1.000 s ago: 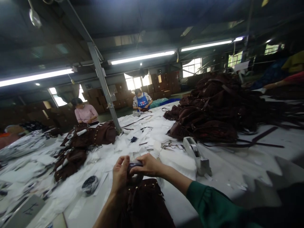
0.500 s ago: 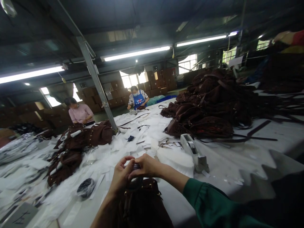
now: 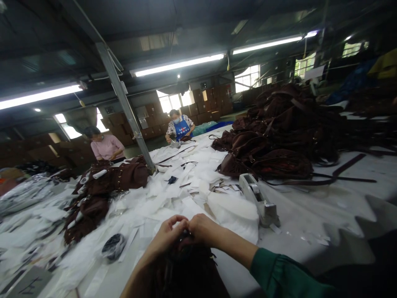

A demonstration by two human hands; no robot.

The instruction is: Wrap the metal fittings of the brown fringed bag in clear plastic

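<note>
A soft, dark brown fabric bag (image 3: pixel 198 273) stands or lies at the near middle, its lower part cut off by the near edge, and both bare hands meet over its top. The left hand (image 3: pixel 169 236) pinches with thumb and forefinger, and the right hand (image 3: pixel 204 229) has its fingers curled in against it; both seem to grasp a small dark piece (image 3: pixel 185 236) with a faint shine (mostly covered by the fingers, so I cannot tell what it is). That tight pinch looks like the weak point: if the fingertips slide on the piece, it could slip away, and the bag's limp cloth could sag or twist with nothing firm behind it. The heavy grey tape dispenser (image 3: pixel 270 213) sits just past the right forearm, so a wide swing of that arm could knock it, and loose white padding sheets (image 3: pixel 232 209) near the hands could cling to the bag. Farther right, a dark brown strap (image 3: pixel 347 167) trails from a heap of brown bags (image 3: pixel 266 159) and could snag if pulled. As for writing, a grey board (image 3: pixel 29 283) at the near left bears one dark handwritten character, perhaps 左, while the pale lettering on a co-worker's bright blue apron (image 3: pixel 183 129), far side, is too small to read.
</note>
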